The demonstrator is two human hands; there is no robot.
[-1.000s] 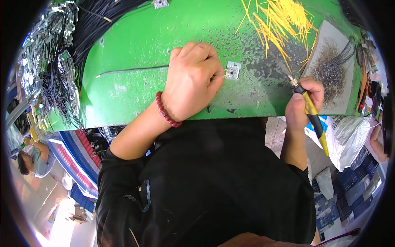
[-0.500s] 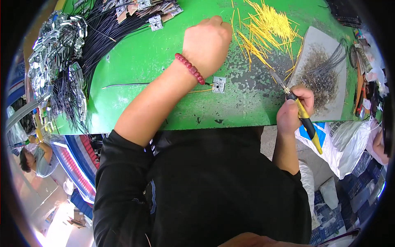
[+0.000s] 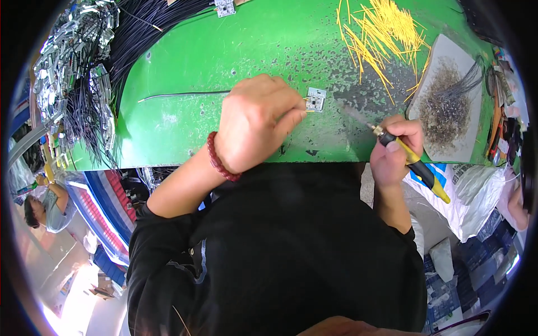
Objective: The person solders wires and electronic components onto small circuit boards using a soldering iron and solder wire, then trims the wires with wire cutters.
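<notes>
My left hand [image 3: 255, 126], with a red bead bracelet on the wrist, pinches a short yellow wire [image 3: 307, 100] against a small square circuit board [image 3: 316, 99] on the green bench [image 3: 246, 45]. My right hand [image 3: 395, 151] grips a soldering iron with a yellow and black handle [image 3: 417, 165]. Its metal tip [image 3: 358, 116] points up and left, a short way right of the board and apart from it.
A heap of cut yellow wires [image 3: 381, 28] lies at the back right. A grey pad with a wire tangle [image 3: 448, 106] sits at the right edge. Black cables [image 3: 140, 33] and silver parts [image 3: 67, 61] crowd the left. A thin wire [image 3: 179, 94] lies left of my hand.
My left hand came back from the yellow wire heap to the circuit board, now holding a yellow wire. The iron's tip has swung closer to the board.
</notes>
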